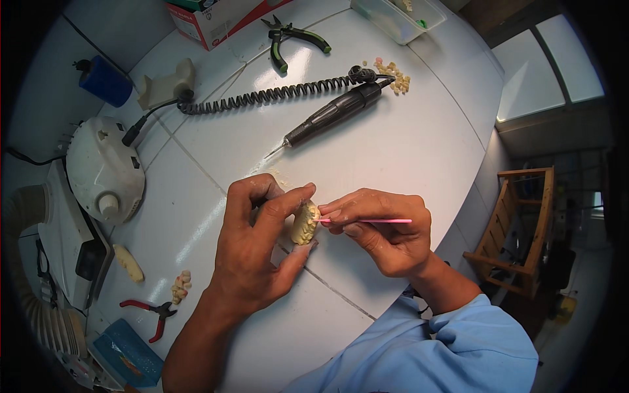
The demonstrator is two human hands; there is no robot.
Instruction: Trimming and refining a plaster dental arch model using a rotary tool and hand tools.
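Between the thumb and fingers of my left hand (252, 252) is a cream-coloured dental model (304, 224) with a row of teeth along it. My right hand (386, 232) pinches a thin pink stick (386, 221), whose tip meets the toothed side of the model. What the stick's tip is made of is too small to tell. Beyond both hands lies a black rotary handpiece (334, 116) with a thin metal bur, pointing toward my left hand. Pale dust is scattered on the tiles near the bur.
A coiled cord (262, 97) links toward a white control unit (105, 170) at left. Green-handled pliers (291, 40), small loose teeth (395, 77) and a clear plastic box (400, 23) lie at the back. Red-handled cutters (157, 316) and a blue box (126, 354) are at lower left.
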